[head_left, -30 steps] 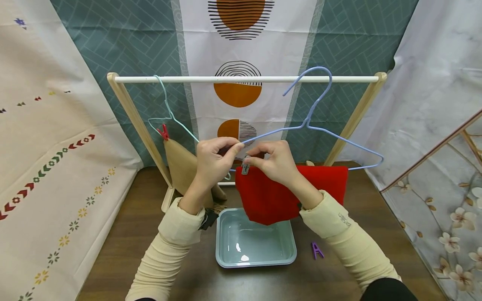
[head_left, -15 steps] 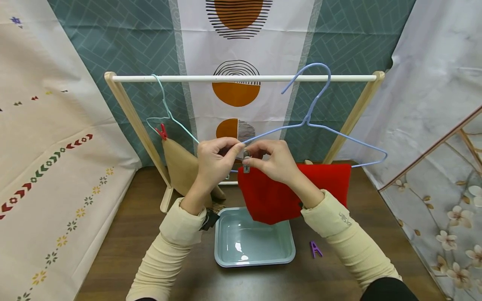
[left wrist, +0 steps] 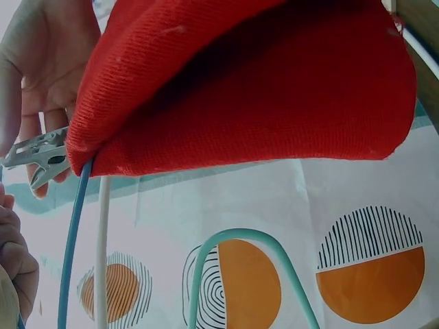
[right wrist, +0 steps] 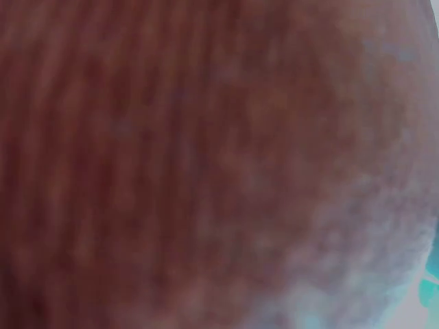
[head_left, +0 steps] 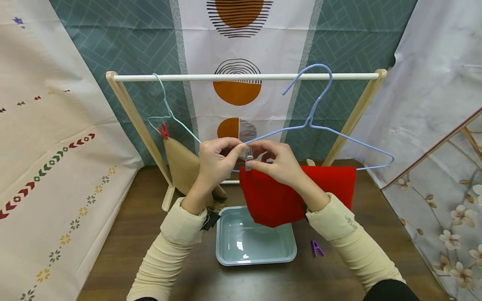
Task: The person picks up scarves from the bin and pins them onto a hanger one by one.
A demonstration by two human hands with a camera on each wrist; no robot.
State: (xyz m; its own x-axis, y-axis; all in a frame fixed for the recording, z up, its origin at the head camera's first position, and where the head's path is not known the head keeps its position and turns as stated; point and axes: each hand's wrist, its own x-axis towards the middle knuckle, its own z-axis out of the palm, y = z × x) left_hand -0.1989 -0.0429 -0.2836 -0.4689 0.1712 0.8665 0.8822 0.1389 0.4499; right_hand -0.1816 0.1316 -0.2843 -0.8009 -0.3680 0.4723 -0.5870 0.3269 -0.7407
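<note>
In the head view my left hand (head_left: 218,161) pinches the left end of a blue clothes hanger (head_left: 286,129). A red knitted cloth (head_left: 267,196) hangs folded over the hanger's lower bar. A grey clothespin (head_left: 248,159) stands at the cloth's upper left corner; in the left wrist view this clothespin (left wrist: 44,154) bites the corner by the blue wire. My right hand (head_left: 276,161) is at the clothespin, its thumb and forefinger spread apart, the thumb close to or touching it. Dark red-brown blur fills most of the right wrist view.
A drying rack with a white rail (head_left: 226,77) stands behind. On it hangs a mint hanger (head_left: 165,100) with a beige cloth (head_left: 180,167) held by a red clothespin (head_left: 163,131). A grey-blue tray (head_left: 256,262) and a purple clothespin (head_left: 316,248) lie on the table.
The right thumb and forefinger, pinching the grey clothespin before, have parted, so more of it shows. The hanger's right end and the red cloth have shifted slightly right. The left hand keeps its pinch.
</note>
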